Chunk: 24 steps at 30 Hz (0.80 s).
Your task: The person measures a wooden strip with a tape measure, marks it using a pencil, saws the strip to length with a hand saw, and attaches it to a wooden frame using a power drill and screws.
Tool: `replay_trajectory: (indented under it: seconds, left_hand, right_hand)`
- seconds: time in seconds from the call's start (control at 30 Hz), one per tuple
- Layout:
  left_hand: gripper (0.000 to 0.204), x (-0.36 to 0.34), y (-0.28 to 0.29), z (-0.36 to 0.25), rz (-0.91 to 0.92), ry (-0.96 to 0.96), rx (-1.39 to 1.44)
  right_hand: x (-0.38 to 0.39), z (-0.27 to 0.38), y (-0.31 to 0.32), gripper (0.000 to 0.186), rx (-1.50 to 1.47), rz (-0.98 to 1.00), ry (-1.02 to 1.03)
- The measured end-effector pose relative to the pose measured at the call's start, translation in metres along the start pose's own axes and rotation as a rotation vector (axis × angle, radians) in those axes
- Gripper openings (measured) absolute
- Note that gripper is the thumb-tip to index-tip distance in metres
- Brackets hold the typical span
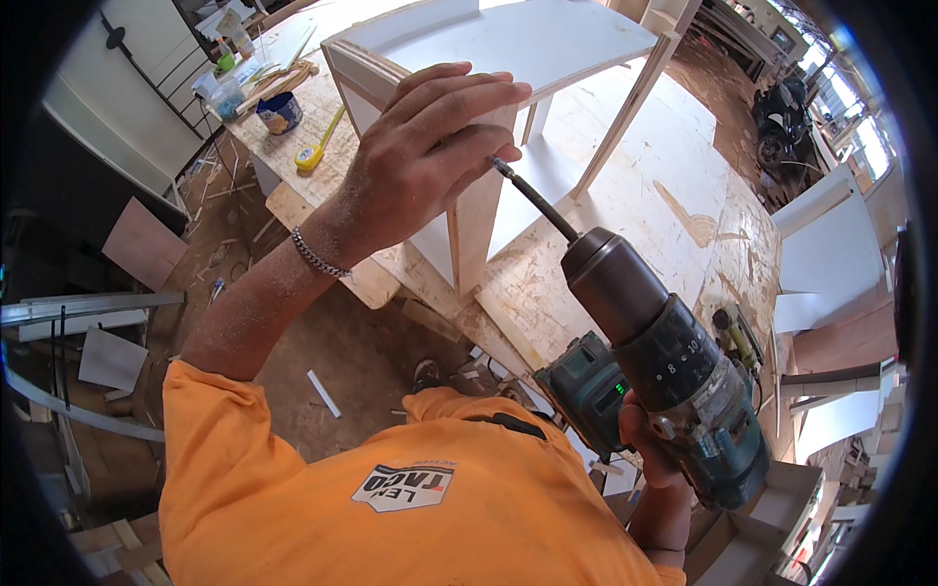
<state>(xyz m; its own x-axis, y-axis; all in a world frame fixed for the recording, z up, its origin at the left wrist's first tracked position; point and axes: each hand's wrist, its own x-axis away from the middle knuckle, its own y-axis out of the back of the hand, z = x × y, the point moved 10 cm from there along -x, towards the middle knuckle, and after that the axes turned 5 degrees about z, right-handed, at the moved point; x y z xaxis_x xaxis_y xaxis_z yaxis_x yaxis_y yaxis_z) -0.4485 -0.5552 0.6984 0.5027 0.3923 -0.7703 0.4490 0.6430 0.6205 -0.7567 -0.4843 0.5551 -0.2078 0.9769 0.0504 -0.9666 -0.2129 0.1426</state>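
My left hand [420,156], fingers bent and close together, is at the front upright edge of a white plywood cabinet [469,234]. Its fingertips meet the tip of a long bit [532,195]; whatever small piece they may pinch there is too hidden to make out. My right hand [650,439] grips a dark green and black drill [684,391], which points up and away to the left, with its battery [576,386] at the side.
The worktable [684,215] holds a yellow tape measure [313,151], a blue can [278,112], small containers and another tool [733,332] at right. Offcuts litter the floor [313,342]. Boards [821,234] lean at right, near a parked motorbike [777,127].
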Motion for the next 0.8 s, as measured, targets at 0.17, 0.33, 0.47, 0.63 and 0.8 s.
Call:
replay_trajectory:
  seconds: [0.17,0.33,0.47,0.63,0.8]
  left_hand:
    - [0.010,0.000,0.000,-0.001,-0.004,0.003,-0.005]
    - [0.011,0.000,-0.001,-0.001,-0.008,-0.002,-0.003]
    - [0.010,0.001,-0.001,0.000,0.009,0.006,0.008]
    - [0.026,0.000,0.000,0.000,0.067,0.005,0.059]
    - [0.050,-0.004,0.026,0.021,0.077,0.052,0.315]
  right_hand:
    - [0.000,0.001,-0.004,0.038,0.044,0.019,-0.010]
    - [0.005,0.010,-0.005,0.039,0.380,-0.094,-0.025]
    - [0.002,0.014,-0.004,0.041,0.631,-0.058,0.126]
    - [-0.007,0.001,-0.007,0.041,0.173,-0.008,0.122]
    - [-0.009,-0.006,-0.004,0.041,0.101,0.033,0.088]
